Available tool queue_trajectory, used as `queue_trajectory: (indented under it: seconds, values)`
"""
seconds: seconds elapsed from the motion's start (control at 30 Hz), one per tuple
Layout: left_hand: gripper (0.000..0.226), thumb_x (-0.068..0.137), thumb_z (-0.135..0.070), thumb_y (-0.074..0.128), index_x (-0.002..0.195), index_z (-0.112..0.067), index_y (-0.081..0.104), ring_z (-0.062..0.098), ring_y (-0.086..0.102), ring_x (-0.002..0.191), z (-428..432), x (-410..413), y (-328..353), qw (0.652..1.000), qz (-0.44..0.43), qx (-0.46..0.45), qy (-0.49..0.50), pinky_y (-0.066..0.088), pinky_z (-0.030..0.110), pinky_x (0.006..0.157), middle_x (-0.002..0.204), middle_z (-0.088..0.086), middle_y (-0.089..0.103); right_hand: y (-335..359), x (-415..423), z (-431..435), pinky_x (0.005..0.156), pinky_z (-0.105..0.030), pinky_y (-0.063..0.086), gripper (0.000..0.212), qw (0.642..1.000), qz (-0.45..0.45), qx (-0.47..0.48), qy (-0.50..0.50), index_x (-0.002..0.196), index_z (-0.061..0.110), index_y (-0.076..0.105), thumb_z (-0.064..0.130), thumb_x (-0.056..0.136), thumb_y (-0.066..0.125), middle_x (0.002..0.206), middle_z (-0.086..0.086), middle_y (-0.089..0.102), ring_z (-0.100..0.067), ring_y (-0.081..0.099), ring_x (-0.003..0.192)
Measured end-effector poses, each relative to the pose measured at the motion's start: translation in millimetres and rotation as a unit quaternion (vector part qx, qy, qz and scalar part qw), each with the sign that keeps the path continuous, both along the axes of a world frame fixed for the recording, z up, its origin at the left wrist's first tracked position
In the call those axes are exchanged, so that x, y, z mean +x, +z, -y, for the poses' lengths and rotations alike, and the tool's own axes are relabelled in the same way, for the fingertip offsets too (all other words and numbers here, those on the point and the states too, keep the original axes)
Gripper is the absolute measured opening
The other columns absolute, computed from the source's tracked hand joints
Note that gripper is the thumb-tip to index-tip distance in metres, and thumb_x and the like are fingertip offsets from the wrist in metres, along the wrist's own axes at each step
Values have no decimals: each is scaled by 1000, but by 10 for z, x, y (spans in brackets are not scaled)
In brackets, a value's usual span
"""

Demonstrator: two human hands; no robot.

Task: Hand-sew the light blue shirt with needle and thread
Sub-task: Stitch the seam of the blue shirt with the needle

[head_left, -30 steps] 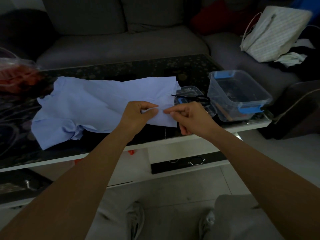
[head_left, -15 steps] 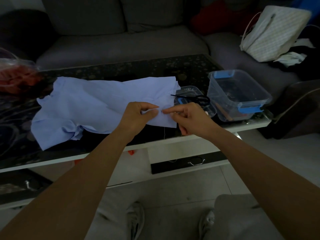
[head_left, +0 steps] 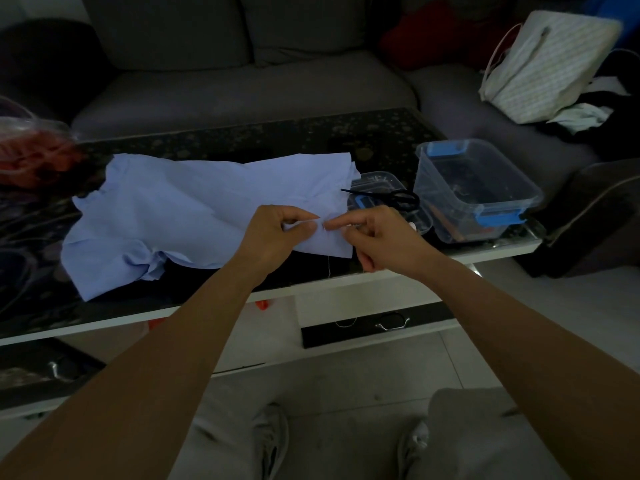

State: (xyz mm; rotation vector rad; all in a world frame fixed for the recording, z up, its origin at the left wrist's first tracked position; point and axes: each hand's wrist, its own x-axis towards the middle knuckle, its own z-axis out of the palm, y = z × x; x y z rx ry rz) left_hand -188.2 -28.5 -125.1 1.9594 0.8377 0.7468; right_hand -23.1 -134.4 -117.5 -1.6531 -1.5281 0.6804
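Note:
The light blue shirt (head_left: pixel 180 216) lies spread on the dark glass table (head_left: pixel 242 140). My left hand (head_left: pixel 273 237) pinches a fold of the shirt's right edge between thumb and fingers. My right hand (head_left: pixel 381 240) is just to its right, forefinger and thumb pinched at the same fold; the needle is too small to make out. A pale thread (head_left: pixel 328 266) hangs down from the cloth below the hands.
Black scissors (head_left: pixel 384 195) lie on a small clear lid behind my right hand. A clear plastic box with blue clips (head_left: pixel 478 192) stands at the table's right end. A red bag (head_left: pixel 31 157) sits far left. A grey sofa (head_left: pixel 242 81) runs behind.
My right hand's fingertips have crept slightly left toward my left thumb at the fold. The shirt and my left hand have stayed put.

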Motion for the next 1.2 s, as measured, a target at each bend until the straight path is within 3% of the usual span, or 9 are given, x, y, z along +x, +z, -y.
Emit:
queue_trajectory:
  seconds: [0.13,0.27,0.4,0.5,0.67,0.83,1.0,1.2]
  values:
    - [16,89,-17,66,99,-8,74,22,66,92,-42,-13,-46,1000,-18,17,-3,53,43,89,96,7,72,-25,5,-11,47,-18,45,29,1000,17,2,-3,124,15,59,9,97,48,46,-3,58,-8,52,39]
    - [13,89,-15,66,97,-13,75,22,66,92,-25,-6,-63,999,-25,41,-15,51,45,90,96,4,73,-32,-22,-12,48,-20,46,56,999,17,-19,20,147,24,33,6,95,46,51,-3,61,-8,54,42]
    - [14,89,-15,64,95,-10,76,26,66,86,-9,1,-55,997,-37,64,-23,52,48,84,90,6,73,-30,-43,-13,48,-21,47,37,998,35,-30,33,131,17,50,5,96,43,50,-6,60,-13,54,42]
    - [13,89,-15,65,95,-10,76,22,66,86,-11,1,-54,996,-41,73,-14,52,45,84,90,5,73,-36,-42,-19,47,-26,47,20,999,32,-35,18,114,13,54,8,98,43,51,-8,60,-19,55,45]
    - [13,88,-15,66,95,-10,76,19,66,84,0,16,-46,996,-48,77,-2,52,35,80,89,5,73,-52,-57,-38,53,-37,52,16,998,47,-32,10,109,12,53,8,98,42,56,-13,63,-17,54,45]
    - [7,86,-17,69,85,-12,74,7,61,73,0,32,-45,997,-36,68,31,49,24,72,85,3,71,-51,-54,-65,51,-29,51,17,997,77,-15,-7,107,9,54,6,97,41,57,-13,64,-12,55,43]
    - [8,85,-19,69,86,-13,75,6,60,71,22,45,-52,994,-54,88,20,46,17,66,80,-1,71,-84,-83,-80,51,-35,54,11,996,94,-10,-7,102,7,52,7,97,42,55,-10,64,-16,57,44]
    - [8,85,-19,70,85,-12,75,2,61,73,-17,29,-37,996,-47,67,36,48,14,69,79,-5,69,-45,-68,-82,49,-31,54,18,999,9,-28,-19,106,14,55,7,98,41,56,-9,65,-21,58,48]
